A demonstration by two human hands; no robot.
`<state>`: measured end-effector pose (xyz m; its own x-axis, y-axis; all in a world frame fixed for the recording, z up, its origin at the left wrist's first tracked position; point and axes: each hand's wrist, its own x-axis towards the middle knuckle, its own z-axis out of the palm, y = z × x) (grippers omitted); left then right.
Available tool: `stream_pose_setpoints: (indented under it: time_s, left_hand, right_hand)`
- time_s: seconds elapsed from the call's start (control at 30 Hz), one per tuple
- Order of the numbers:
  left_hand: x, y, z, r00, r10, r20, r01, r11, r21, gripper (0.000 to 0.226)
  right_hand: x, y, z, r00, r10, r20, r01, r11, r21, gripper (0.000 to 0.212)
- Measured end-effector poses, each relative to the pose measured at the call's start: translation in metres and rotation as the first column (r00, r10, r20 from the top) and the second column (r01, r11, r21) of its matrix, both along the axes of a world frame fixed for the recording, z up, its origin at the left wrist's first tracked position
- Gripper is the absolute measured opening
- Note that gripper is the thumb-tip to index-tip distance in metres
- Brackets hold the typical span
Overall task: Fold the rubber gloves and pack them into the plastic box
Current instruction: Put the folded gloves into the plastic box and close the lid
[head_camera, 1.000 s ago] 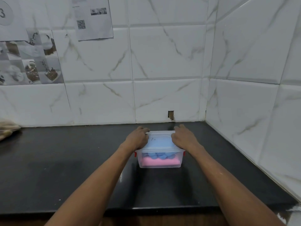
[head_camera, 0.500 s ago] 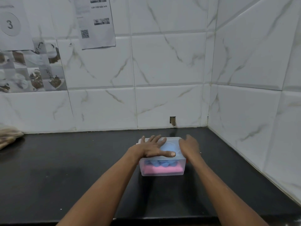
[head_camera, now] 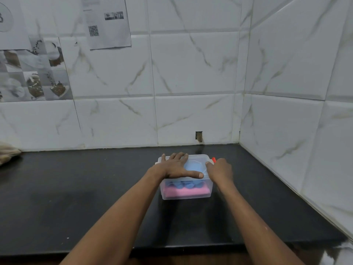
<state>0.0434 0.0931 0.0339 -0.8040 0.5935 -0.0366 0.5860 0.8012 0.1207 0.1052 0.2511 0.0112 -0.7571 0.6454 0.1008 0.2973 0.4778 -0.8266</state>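
— Bare skin on clear plastic: why is the left hand [head_camera: 176, 167] spread flat like that, low in the middle of the frame?

— It looks like a hold-down. The palm and splayed fingers lie open on the lid [head_camera: 193, 165] of the plastic box [head_camera: 186, 196], gripping nothing, the thumb stretched along the near edge. My guess is that the weight keeps the lid seated while the other side is fastened.

— And the right hand [head_camera: 219, 172]?

— Curled at the lid's right end, fingertips pinched in beside a small red latch [head_camera: 214, 160]. Whether the fingers are actually clamped on the latch or only pressing the rim, I cannot tell; the knuckles hide it.

— Where are the gloves?

— Inside. Through the cloudy, smooth wall a pink glove [head_camera: 186, 192] lies folded flat at the bottom, and a blue glove [head_camera: 183, 185] sits on top, its rounded fingertips bunched against the front. Both look soft and matte, so packing seems done and closing is the step in hand.

— Around it?

— Glossy black countertop [head_camera: 76, 197], faintly reflective, running into a corner of white marbled tiles [head_camera: 191, 73]. A printed sheet [head_camera: 107, 22] is stuck at the upper left.
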Motion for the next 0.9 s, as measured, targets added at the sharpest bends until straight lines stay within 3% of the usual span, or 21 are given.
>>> stream_pose_setpoints:
  time_s: [0.47, 0.7, 0.8, 0.87, 0.9]
  left_hand:
    - [-0.003, 0.000, -0.001, 1.000, -0.014, -0.005, 0.014, 1.000, 0.000, 0.136]
    - [-0.002, -0.001, -0.003, 1.000, -0.029, -0.002, 0.029, 0.999, 0.017, 0.135]
    - [0.002, -0.002, -0.003, 0.999, -0.031, -0.005, 0.031, 0.999, 0.031, 0.130]
    - [0.005, -0.006, 0.001, 0.999, -0.033, 0.029, 0.030, 0.995, 0.091, 0.120]
    - [0.006, -0.009, 0.003, 0.998, -0.032, 0.057, 0.021, 0.983, 0.181, 0.108]
  right_hand:
    - [-0.012, -0.002, -0.007, 0.999, -0.042, -0.005, 0.042, 0.989, 0.139, 0.021]
    - [-0.009, -0.005, -0.005, 0.997, -0.007, 0.076, -0.014, 0.963, 0.268, 0.020]
    - [-0.006, -0.006, 0.004, 0.990, 0.015, 0.139, -0.094, 0.809, 0.580, 0.041]
    - [-0.013, -0.007, 0.010, 0.967, 0.201, 0.158, -0.251, 0.621, 0.743, 0.056]
    - [-0.017, -0.009, 0.014, 0.924, 0.309, 0.227, -0.369, 0.556, 0.745, 0.056]
